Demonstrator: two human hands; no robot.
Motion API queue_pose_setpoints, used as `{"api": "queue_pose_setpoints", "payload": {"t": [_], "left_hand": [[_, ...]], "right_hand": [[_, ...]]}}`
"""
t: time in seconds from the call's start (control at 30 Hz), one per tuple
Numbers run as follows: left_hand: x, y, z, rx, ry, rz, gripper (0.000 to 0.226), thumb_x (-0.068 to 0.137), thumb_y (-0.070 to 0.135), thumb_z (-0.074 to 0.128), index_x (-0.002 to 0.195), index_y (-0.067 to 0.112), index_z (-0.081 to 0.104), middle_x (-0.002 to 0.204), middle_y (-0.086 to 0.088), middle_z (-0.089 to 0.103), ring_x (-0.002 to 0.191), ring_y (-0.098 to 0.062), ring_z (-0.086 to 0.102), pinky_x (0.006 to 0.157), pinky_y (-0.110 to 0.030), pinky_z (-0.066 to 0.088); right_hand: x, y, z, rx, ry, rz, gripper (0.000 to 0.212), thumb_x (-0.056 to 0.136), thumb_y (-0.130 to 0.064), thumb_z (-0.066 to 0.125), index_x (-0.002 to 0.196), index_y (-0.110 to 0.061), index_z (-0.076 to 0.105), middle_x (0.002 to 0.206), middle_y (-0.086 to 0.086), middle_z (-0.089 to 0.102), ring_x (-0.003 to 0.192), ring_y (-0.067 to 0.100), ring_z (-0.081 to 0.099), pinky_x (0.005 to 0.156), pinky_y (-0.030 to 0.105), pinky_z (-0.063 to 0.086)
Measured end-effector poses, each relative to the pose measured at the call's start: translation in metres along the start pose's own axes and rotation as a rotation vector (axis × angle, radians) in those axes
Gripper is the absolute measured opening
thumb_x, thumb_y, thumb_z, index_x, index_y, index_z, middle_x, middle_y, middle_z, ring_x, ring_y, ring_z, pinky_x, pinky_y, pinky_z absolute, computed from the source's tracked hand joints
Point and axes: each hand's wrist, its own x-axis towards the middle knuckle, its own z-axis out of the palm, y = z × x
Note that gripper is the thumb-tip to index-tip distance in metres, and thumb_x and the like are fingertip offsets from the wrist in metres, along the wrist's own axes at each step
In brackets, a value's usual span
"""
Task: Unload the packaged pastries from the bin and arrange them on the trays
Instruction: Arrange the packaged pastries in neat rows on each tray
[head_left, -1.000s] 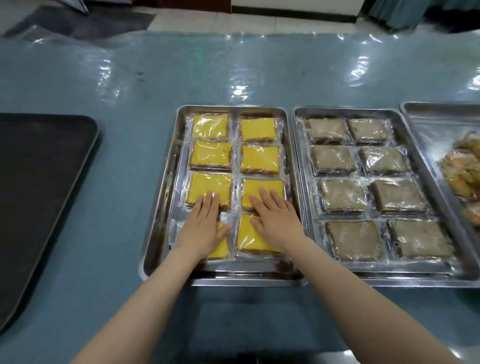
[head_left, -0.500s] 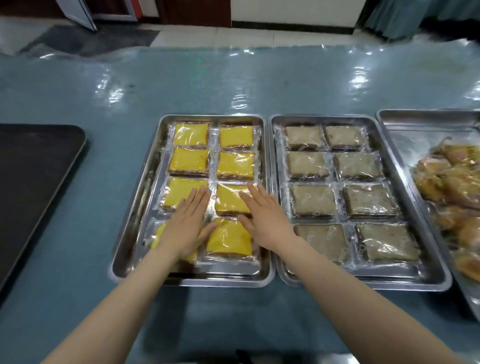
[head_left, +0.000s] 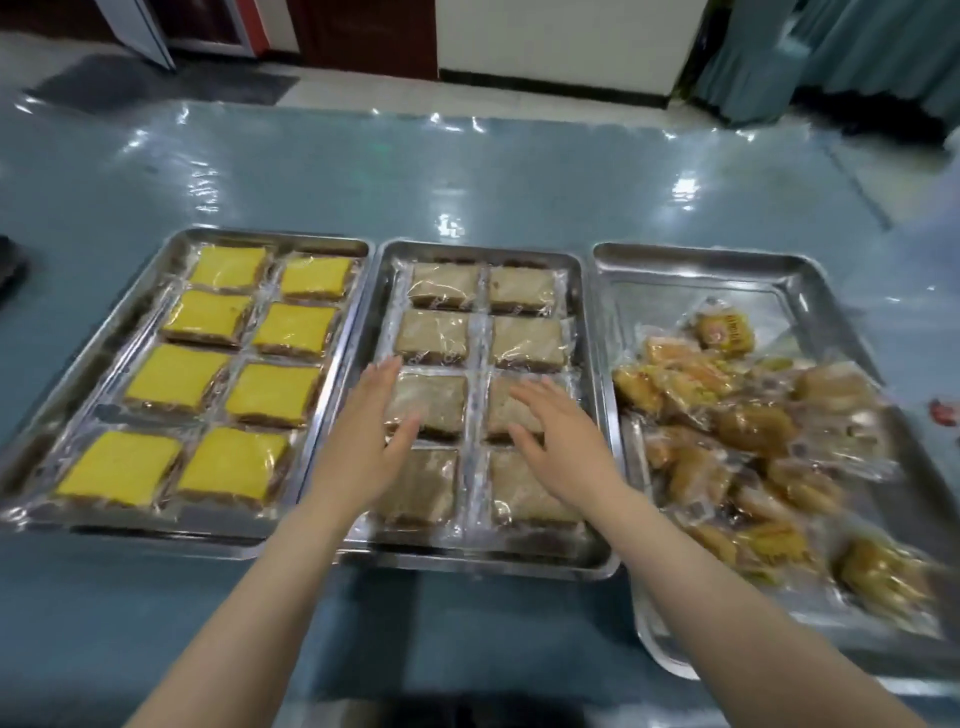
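A: Entry, head view. Both hands were over the middle tray (head_left: 587, 415) of three steel trays on the blue bench (head_left: 311, 182). State of each grip?

B: Left hand (head_left: 363, 447) released — fingers straight and together, thumb spread, palm down, holding nothing. It lay over the left edge of the middle tray, fingertips reaching the third-row pastry. Whether it pressed on the wrapper or hovered just above, I could not tell.

A: And the right?

B: Right hand (head_left: 563, 447) also released, fingers spread and a little blurred, holding nothing. It was over the third-row pastry in the right column; contact again not clear.

A: Location of the task items relative to the grips?

B: Brown packaged pastries (head_left: 434, 335) lay directly under and ahead of both hands — two columns by four rows, flat in clear wrappers, filling the middle tray. Yellow-topped pastries (head_left: 176, 376) sat left of the left hand in the left tray (head_left: 93, 343), same two-by-four layout, rows neat. Right of the right hand, the right tray (head_left: 810, 291) held a loose pile of golden wrapped pastries (head_left: 727, 431), heaped toward its near side, far end bare metal.

A: Tray spacing?

B: Left and middle trays touched along their long sides; the right tray stood just beside the middle one. A dark object (head_left: 10, 265) showed at the left frame edge, too cut off to identify.
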Motion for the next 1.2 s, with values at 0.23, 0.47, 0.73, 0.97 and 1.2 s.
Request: {"api": "queue_pose_setpoints", "payload": {"t": [0.23, 0.47, 0.73, 0.97, 1.2], "left_hand": [[0.013, 0.053, 0.042, -0.055, -0.062, 0.072, 0.057, 0.096, 0.038, 0.045, 0.148, 0.030, 0.023, 0.151, 0.013, 0.023, 0.137, 0.001, 0.010, 0.111, -0.026, 0.010], [0.019, 0.085, 0.073, -0.051, -0.173, 0.102, 0.054, 0.095, 0.038, 0.047, 0.145, 0.033, 0.027, 0.152, 0.009, 0.030, 0.137, -0.006, 0.025, 0.108, -0.026, 0.019], [0.033, 0.141, 0.115, -0.056, -0.128, 0.010, 0.049, 0.095, 0.029, 0.051, 0.142, 0.026, 0.037, 0.143, 0.006, 0.042, 0.132, -0.011, 0.036, 0.105, -0.027, 0.026], [0.055, 0.180, 0.160, -0.046, -0.085, -0.062, 0.049, 0.093, 0.026, 0.054, 0.140, 0.025, 0.040, 0.143, 0.007, 0.043, 0.129, -0.008, 0.038, 0.103, -0.025, 0.028], [0.073, 0.194, 0.178, -0.018, -0.070, -0.072, 0.045, 0.093, 0.023, 0.056, 0.136, 0.025, 0.045, 0.136, 0.011, 0.046, 0.121, 0.002, 0.036, 0.100, -0.020, 0.026]], "right_hand": [[-0.040, 0.071, -0.039, -0.071, 0.173, 0.166, 0.041, 0.095, -0.028, 0.053, 0.136, -0.028, 0.049, 0.149, -0.008, 0.038, 0.143, 0.010, 0.017, 0.113, 0.030, 0.013], [-0.064, 0.143, -0.084, -0.361, 0.422, 0.388, 0.060, 0.085, -0.032, 0.064, 0.138, -0.033, 0.037, 0.158, 0.000, 0.015, 0.146, 0.023, -0.005, 0.115, 0.046, 0.001], [-0.043, 0.231, -0.144, -0.399, 0.116, 0.471, 0.085, 0.075, -0.053, 0.071, 0.145, -0.043, 0.023, 0.160, -0.008, -0.007, 0.144, 0.033, -0.015, 0.110, 0.055, 0.007], [-0.005, 0.267, -0.161, -0.369, 0.137, 0.333, 0.069, 0.074, -0.063, 0.067, 0.132, -0.031, 0.045, 0.157, 0.000, 0.019, 0.144, 0.031, 0.001, 0.116, 0.051, 0.018], [0.029, 0.266, -0.187, -0.240, 0.083, 0.333, 0.053, 0.070, -0.063, 0.068, 0.107, -0.027, 0.061, 0.120, -0.003, 0.059, 0.123, 0.026, 0.045, 0.103, 0.053, 0.037]]}}
